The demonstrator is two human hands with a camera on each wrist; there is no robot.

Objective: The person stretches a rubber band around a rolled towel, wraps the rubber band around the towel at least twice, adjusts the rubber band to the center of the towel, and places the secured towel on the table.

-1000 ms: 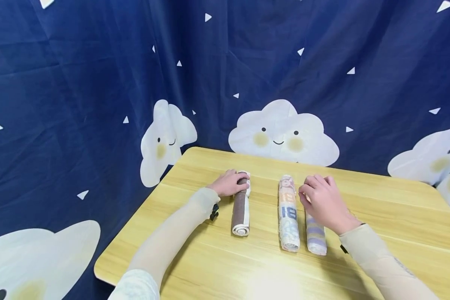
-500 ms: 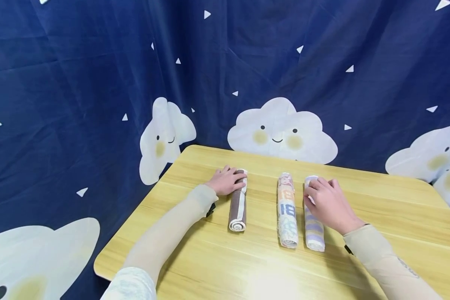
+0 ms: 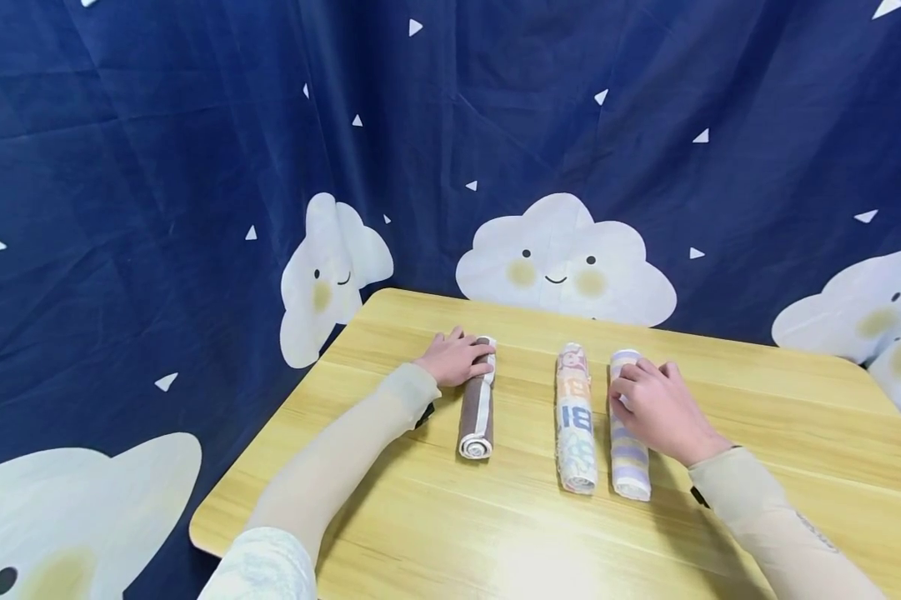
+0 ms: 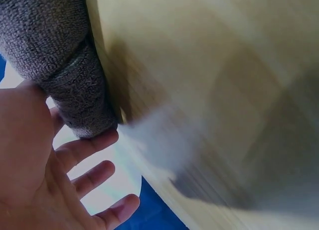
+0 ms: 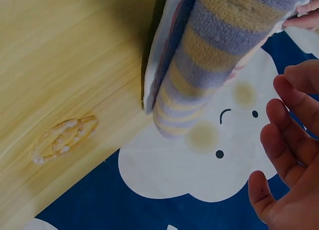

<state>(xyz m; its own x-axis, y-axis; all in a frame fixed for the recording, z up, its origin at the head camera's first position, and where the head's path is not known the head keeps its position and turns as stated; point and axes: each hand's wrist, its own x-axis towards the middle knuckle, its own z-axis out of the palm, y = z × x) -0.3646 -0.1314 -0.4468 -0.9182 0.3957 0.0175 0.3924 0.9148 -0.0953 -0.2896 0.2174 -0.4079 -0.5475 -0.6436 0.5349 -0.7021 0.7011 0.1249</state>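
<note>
Three rolled towels lie lengthwise on the table. My left hand (image 3: 453, 358) rests with its fingers across the far end of the brown towel (image 3: 474, 417), which has a white band. One of its fingers touches the towel's end in the left wrist view, and the others spread loosely past it. In the middle lies a white towel (image 3: 576, 425) with coloured print. My right hand (image 3: 658, 408) hovers over the purple-and-yellow striped towel (image 3: 630, 475), hiding its middle in the head view. The right wrist view shows its loosely bent fingers (image 5: 279, 150) apart from the striped roll.
The wooden table (image 3: 390, 533) has rounded corners. Behind it hangs a dark blue curtain (image 3: 195, 125) with white clouds and triangles. An oval mark (image 5: 65, 138) shows on the tabletop in the right wrist view.
The right hand has shifted slightly right, uncovering the striped towel's far end. The brown towel has rolled a little left, bringing its white band onto the top. The last half second shows little movement.
</note>
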